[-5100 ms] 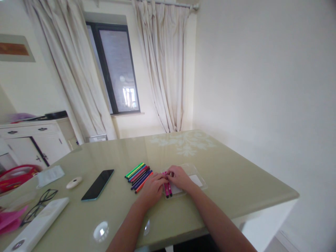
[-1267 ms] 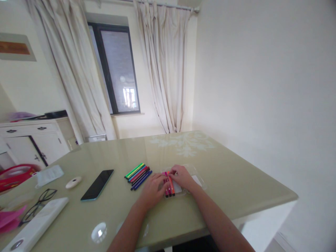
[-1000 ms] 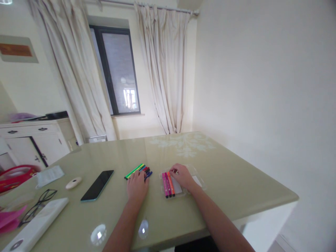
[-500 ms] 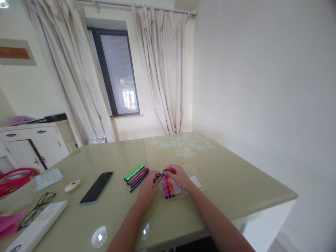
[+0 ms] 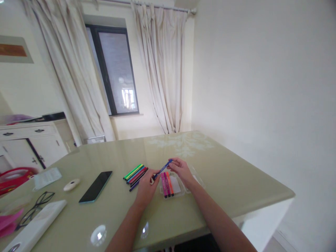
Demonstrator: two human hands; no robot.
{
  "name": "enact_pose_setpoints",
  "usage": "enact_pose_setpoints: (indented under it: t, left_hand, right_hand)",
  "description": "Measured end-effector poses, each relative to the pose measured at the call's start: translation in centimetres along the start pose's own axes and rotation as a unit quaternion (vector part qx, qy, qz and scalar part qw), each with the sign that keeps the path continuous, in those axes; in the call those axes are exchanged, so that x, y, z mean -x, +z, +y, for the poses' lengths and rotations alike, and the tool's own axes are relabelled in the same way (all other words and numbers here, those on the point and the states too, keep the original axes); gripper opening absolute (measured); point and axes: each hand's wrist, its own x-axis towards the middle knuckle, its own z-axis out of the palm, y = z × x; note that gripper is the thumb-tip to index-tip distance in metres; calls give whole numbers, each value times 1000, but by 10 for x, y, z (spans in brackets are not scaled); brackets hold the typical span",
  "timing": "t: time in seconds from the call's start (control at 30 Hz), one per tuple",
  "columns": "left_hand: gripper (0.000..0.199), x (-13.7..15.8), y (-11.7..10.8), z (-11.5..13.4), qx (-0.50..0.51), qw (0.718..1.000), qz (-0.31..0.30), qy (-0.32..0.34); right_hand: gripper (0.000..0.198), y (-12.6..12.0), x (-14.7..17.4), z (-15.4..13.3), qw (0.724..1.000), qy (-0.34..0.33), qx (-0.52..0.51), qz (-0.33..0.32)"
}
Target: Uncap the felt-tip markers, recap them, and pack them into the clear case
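Observation:
A blue marker (image 5: 165, 167) slants between my two hands above the table. My left hand (image 5: 146, 186) is closed on its dark lower end. At the upper end, the fingers of my right hand (image 5: 181, 170) pinch it. Just below lies a clear plastic case (image 5: 180, 190), partly behind my right hand and wrist. Inside its near left part, several pink, purple and orange markers (image 5: 167, 184) rest side by side. Left of my left hand is a row of loose markers (image 5: 135, 175) in green, yellow, blue, red and dark colours, partly covered by that hand.
On the left of the table (image 5: 118, 217) lie a phone (image 5: 96, 187), a white oval object (image 5: 71, 184), a face mask (image 5: 47, 177), glasses (image 5: 35, 209) and a long white device (image 5: 36, 225). A wall (image 5: 249, 105) borders the table's right side.
The blue marker has been lifted and tilted, its upper end raised to the right. My right hand has moved slightly up, uncovering more of the markers in the case.

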Motion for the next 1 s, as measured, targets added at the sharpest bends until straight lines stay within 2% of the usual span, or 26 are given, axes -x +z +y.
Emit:
enact_pose_setpoints:
  t: [0.1,0.2,0.27,0.33,0.4,0.47,0.57,0.67,0.8,1.0]
  left_hand:
    - [24,-1,-1,1,-5,1000,7,14]
    - [22,-1,-2,5,-4,1000,-18,20]
    - [25,1,-2,9,-2,999,-50,19]
    - [37,3,-2,12,-3,996,-91,23]
    - [49,6,-1,15,-11,989,-144,40]
    - [53,8,-1,16,-25,978,-200,58]
    - [49,9,-1,16,-41,966,-247,57]
    - [49,9,-2,18,-45,965,-252,53]
    - [53,8,-4,23,-56,964,-250,68]
    - [41,8,-6,32,-86,952,-272,108]
  right_hand:
    - [41,2,1,1,1000,16,-10,-19]
    - [40,2,0,1,999,25,-10,-20]
    - [38,-1,-1,1,1000,16,-1,6]
    - [36,-5,-4,2,999,-3,21,50]
    - [35,-10,-8,3,994,-22,64,89]
    - [33,-14,-10,4,987,-34,120,101]
    - [29,-17,-11,7,976,-21,204,69]
    - [33,-15,-8,11,956,-10,290,32]
    - [36,-10,-2,15,915,-57,400,-15]
    - [22,-9,3,14,881,-68,468,-25]
